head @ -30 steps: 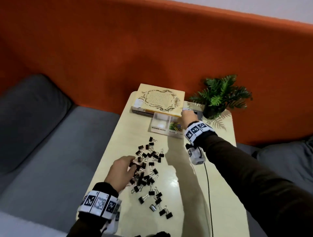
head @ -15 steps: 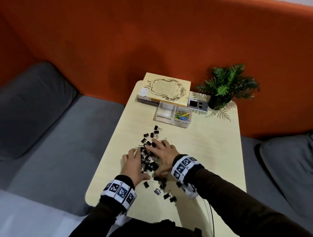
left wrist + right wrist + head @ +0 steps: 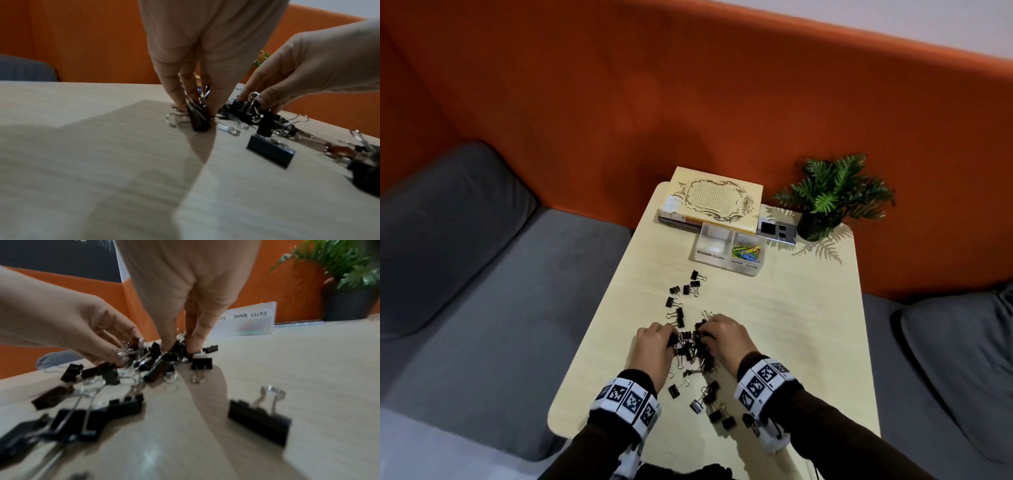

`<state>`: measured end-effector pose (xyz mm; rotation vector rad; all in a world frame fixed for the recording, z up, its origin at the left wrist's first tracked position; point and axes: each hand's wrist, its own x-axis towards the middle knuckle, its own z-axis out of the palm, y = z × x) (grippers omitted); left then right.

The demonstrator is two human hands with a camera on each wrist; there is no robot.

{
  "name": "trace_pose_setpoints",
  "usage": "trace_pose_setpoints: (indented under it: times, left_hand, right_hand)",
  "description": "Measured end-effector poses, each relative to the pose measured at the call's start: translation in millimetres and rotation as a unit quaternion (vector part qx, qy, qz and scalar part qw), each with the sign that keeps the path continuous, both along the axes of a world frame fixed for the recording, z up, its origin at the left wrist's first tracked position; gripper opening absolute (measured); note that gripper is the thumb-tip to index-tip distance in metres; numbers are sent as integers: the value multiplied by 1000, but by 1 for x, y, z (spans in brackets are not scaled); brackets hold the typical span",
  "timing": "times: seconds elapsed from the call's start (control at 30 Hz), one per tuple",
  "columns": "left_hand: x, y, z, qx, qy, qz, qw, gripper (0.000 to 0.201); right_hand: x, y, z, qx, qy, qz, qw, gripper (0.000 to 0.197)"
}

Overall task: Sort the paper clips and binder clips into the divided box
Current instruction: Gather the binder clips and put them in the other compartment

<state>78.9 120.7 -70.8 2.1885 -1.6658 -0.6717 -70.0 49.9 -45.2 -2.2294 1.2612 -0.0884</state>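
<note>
Several black binder clips [image 3: 693, 349] lie heaped and scattered on the pale table [image 3: 791, 325]. My left hand [image 3: 654, 346] pinches binder clips [image 3: 198, 120] at the heap's left side. My right hand [image 3: 722, 337] pinches binder clips [image 3: 179, 347] at its right side. Both hands curl down into the heap, side by side. The clear divided box [image 3: 729, 248] stands farther back; its right compartment, labelled PAPER CLIPS, holds coloured paper clips [image 3: 747, 253], and its left compartment, labelled BINDER CLIPS, looks empty.
A cream book [image 3: 714, 198] lies behind the box. A small grey device [image 3: 777, 229] and a potted fern [image 3: 828, 198] stand at the back right. Grey sofa cushions [image 3: 482, 274] flank the table, with an orange backrest [image 3: 688, 102] behind.
My right hand came back from the box to the heap and now pinches clips there. My left hand's fingers have curled onto clips. The head view has tilted down towards the heap.
</note>
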Motion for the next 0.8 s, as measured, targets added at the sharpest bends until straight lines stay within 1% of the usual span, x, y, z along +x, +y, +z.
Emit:
trace_pose_setpoints:
  times: [0.1, 0.2, 0.27, 0.33, 0.37, 0.43, 0.5, 0.6, 0.73, 0.8]
  left_hand:
    - [2, 0, 2, -7, 11, 10, 1000, 31]
    - [3, 0, 4, -14, 20, 21, 999, 26]
    - [5, 0, 5, -17, 25, 28, 999, 21]
    - [6, -1, 5, -20, 34, 37, 999, 21]
    - [6, -1, 6, -19, 39, 42, 998, 22]
    - [7, -3, 8, -18, 51, 55, 997, 24]
    - [8, -6, 13, -14, 74, 69, 995, 25]
    - [9, -10, 19, -1, 96, 79, 992, 27]
    - [11, -16, 34, -5, 114, 72, 991, 28]
    - [11, -24, 48, -16, 131, 65, 989, 27]
  right_hand:
    - [-1, -9, 7, 10, 1, -29, 1000, 17]
    - [0, -26, 20, 34, -37, -87, 995, 12]
    - [4, -46, 34, 46, -84, -139, 986, 11]
    - [11, -72, 50, 62, -136, -184, 972, 13]
    - [15, -86, 55, 62, -149, -197, 967, 13]
    - [23, -117, 63, 34, -157, -208, 965, 12]
    - [32, -144, 66, 0, -149, -214, 965, 10]
    - [43, -166, 58, -24, -95, -201, 975, 14]
    - [48, -173, 41, 15, -16, -159, 987, 22]
    - [45, -169, 42, 24, -22, -144, 989, 25]
